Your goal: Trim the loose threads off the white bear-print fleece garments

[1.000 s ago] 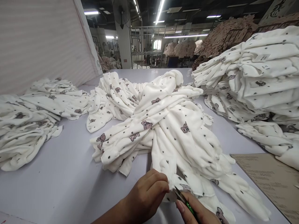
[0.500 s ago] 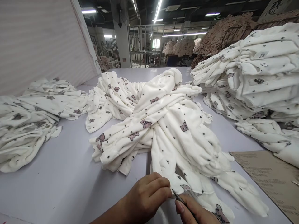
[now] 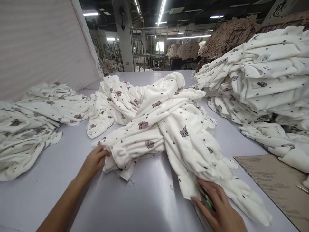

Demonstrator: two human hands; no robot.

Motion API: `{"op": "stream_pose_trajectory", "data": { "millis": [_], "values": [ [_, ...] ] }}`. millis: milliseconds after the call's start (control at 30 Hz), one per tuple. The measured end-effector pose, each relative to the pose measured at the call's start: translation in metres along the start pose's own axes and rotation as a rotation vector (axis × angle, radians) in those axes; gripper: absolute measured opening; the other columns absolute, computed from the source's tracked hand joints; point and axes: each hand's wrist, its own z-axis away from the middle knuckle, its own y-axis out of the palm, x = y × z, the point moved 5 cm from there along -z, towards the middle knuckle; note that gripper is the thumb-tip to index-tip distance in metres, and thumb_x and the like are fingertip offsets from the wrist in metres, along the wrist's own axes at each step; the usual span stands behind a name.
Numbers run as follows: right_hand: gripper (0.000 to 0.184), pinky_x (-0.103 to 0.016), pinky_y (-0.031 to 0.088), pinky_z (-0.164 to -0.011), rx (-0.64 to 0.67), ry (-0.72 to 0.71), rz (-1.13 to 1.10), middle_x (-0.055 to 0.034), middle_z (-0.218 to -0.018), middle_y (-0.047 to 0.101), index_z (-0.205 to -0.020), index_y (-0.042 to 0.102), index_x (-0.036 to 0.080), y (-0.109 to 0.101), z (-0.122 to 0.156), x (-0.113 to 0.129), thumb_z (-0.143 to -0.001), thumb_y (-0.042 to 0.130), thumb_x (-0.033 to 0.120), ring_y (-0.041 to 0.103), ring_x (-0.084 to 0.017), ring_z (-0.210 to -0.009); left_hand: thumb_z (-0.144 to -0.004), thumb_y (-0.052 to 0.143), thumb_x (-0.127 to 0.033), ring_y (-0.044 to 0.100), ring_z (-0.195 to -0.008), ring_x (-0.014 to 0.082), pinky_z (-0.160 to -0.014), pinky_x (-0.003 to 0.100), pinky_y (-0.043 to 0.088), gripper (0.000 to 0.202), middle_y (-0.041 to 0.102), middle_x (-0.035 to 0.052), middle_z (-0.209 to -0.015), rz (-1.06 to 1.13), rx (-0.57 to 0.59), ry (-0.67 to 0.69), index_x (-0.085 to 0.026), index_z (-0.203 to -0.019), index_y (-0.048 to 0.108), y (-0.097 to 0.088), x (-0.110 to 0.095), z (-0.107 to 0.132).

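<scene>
White fleece garments (image 3: 178, 129) printed with small bears and dots lie in a heap on the table in front of me. At the heap's left end, my left hand (image 3: 95, 161) pinches the edge of a sleeve-like fabric end. My right hand (image 3: 218, 203) is low on the right, against the lower edge of the garments. In its fingers are small thread snips (image 3: 207, 198) with a green spot, blurred and partly covered by the hand and fabric. Whether the blades are apart cannot be seen.
More bear-print garments (image 3: 26, 135) lie at the left, and a tall folded stack (image 3: 270, 74) stands at the right. A brown printed board (image 3: 267, 180) lies at the right, with a thin metal object (image 3: 303, 189) on it. Light-coloured sheeting (image 3: 43, 42) hangs at the left.
My left hand has gone from the near fabric end to the heap's left end and grips there. My right hand moved right with the snips. The near fabric strip has swung away, baring tabletop.
</scene>
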Motion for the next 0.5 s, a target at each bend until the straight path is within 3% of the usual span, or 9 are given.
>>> {"op": "stream_pose_trajectory", "data": {
  "millis": [67, 167, 267, 367, 433, 500],
  "values": [
    [0.023, -0.026, 0.047, -0.06, 0.032, -0.059, -0.011, -0.0037, -0.109, 0.057, -0.099, 0.054, 0.028, 0.01, -0.004, 0.005, -0.089, 0.04, 0.042, 0.063, -0.015, -0.073, -0.08, 0.038, -0.016, 0.059, -0.081, 0.0169, -0.066, 0.022, 0.047, 0.027, 0.06, 0.0026, -0.09, -0.01, 0.017, -0.01, -0.02, -0.069, 0.062, 0.006, -0.012, -0.002],
    [0.02, -0.028, 0.045, -0.077, 0.044, -0.116, -0.076, -0.0044, -0.11, 0.056, -0.101, 0.049, 0.027, 0.016, -0.006, 0.015, -0.091, 0.036, 0.039, 0.059, -0.017, -0.097, -0.081, 0.037, -0.015, 0.055, -0.085, 0.0219, -0.065, 0.027, 0.045, 0.025, 0.057, 0.0062, -0.091, -0.065, -0.082, -0.116, -0.017, -0.072, 0.061, -0.002, -0.028, -0.002],
    [0.027, -0.027, 0.045, -0.059, 0.068, -0.149, -0.084, -0.0038, -0.118, 0.054, -0.105, 0.051, 0.028, 0.021, -0.006, 0.019, -0.081, 0.051, 0.041, 0.062, -0.016, -0.074, -0.079, 0.038, -0.013, 0.052, -0.091, 0.0256, -0.07, 0.032, 0.044, 0.024, 0.054, 0.009, -0.096, -0.104, -0.232, -0.206, -0.016, -0.084, 0.061, -0.021, -0.042, 0.0],
    [0.025, -0.027, 0.039, -0.046, 0.059, -0.084, -0.088, -0.0036, -0.114, 0.058, -0.099, 0.059, 0.028, 0.025, -0.009, 0.014, -0.077, 0.049, 0.034, 0.058, -0.016, -0.058, -0.079, 0.038, -0.01, 0.051, -0.094, 0.0244, -0.078, 0.034, 0.043, 0.024, 0.054, 0.0084, -0.097, 0.027, -0.353, -0.127, -0.016, -0.091, 0.059, -0.034, -0.073, 0.002],
    [0.022, -0.029, 0.044, -0.054, 0.034, -0.009, -0.161, -0.0045, -0.103, 0.064, -0.093, 0.062, 0.026, 0.024, -0.014, 0.011, -0.079, 0.046, 0.034, 0.061, -0.02, -0.07, -0.082, 0.038, -0.01, 0.053, -0.093, 0.0213, -0.08, 0.032, 0.044, 0.023, 0.054, 0.0076, -0.097, 0.256, -0.275, -0.002, -0.017, -0.093, 0.057, -0.032, -0.102, 0.001],
    [0.026, -0.03, 0.047, -0.062, 0.021, 0.049, -0.26, -0.0043, -0.088, 0.068, -0.096, 0.061, 0.024, 0.021, -0.017, 0.017, -0.083, 0.046, 0.04, 0.063, -0.022, -0.076, -0.086, 0.04, -0.013, 0.054, -0.087, 0.0175, -0.076, 0.028, 0.046, 0.02, 0.055, 0.0063, -0.098, 0.503, -0.07, 0.096, -0.019, -0.098, 0.054, -0.022, -0.136, 0.002]
  ]
}}
